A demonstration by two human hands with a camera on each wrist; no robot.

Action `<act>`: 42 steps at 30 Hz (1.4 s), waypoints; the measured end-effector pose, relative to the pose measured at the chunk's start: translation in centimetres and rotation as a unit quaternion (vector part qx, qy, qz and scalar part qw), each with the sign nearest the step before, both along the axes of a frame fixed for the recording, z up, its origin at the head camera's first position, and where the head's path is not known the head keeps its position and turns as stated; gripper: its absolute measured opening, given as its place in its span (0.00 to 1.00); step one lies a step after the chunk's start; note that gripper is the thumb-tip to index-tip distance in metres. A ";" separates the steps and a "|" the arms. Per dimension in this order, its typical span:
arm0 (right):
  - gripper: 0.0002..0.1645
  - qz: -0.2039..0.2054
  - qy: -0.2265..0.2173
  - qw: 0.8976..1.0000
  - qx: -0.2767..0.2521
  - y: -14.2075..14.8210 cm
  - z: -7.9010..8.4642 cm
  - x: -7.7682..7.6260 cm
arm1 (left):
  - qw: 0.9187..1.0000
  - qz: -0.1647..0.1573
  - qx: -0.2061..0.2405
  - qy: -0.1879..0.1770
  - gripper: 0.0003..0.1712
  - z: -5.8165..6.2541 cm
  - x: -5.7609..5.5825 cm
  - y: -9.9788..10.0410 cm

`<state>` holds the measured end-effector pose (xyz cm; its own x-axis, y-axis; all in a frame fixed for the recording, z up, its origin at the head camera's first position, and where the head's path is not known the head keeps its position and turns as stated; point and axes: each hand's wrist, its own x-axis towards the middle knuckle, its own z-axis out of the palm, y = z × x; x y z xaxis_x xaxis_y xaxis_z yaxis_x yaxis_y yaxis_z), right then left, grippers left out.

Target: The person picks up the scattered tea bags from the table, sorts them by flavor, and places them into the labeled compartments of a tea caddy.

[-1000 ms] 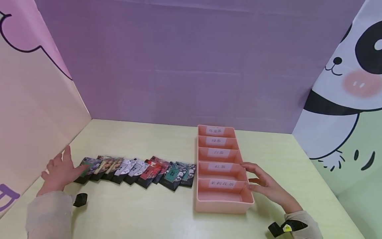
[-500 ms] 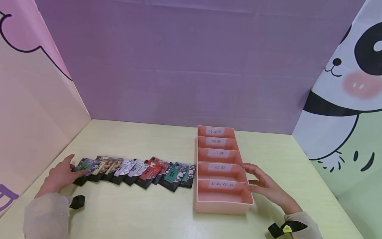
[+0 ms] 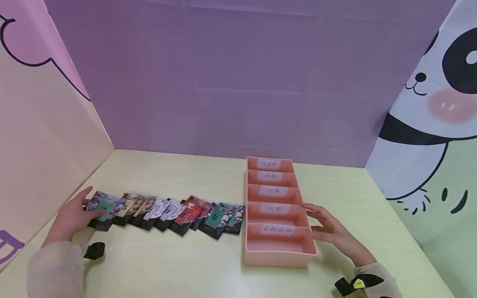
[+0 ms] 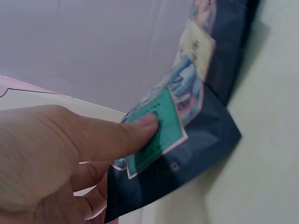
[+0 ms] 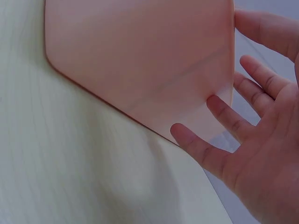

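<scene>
At the left end of a row of tea sachets, my left hand pinches a dark sachet with a green label. In the left wrist view the thumb presses on the green label of that tea sachet, with the fingers behind it; its lower edge is tilted up. My right hand rests its fingertips against the right side of a pink divided box. The right wrist view has the fingers of the right hand spread along the wall of the box.
Overlapping sachets with yellow, white, red and green labels run rightward up to the box. The box's several compartments carry white paper labels. A purple backdrop stands behind the table, with printed panels at both sides.
My left hand has come down onto the leftmost tea sachet, pinched it and raised it slightly. The right hand stays at the box.
</scene>
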<state>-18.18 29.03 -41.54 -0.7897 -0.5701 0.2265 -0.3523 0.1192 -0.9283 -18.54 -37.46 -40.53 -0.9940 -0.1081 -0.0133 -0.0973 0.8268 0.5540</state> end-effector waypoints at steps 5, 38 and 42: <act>0.38 0.001 0.007 1.000 0.001 -0.2 0.0 -0.2 | 0.999 -0.004 -0.031 0.029 0.36 0.8 0.6 -0.2; 0.38 -0.004 0.008 1.000 -0.009 0.2 -0.1 -0.2 | 0.971 -0.066 0.151 0.172 0.28 6.9 -1.0 15.4; 0.38 -0.009 0.000 1.000 -0.007 0.2 -0.3 -0.1 | 0.967 -0.088 0.172 0.169 0.24 7.2 -2.3 17.6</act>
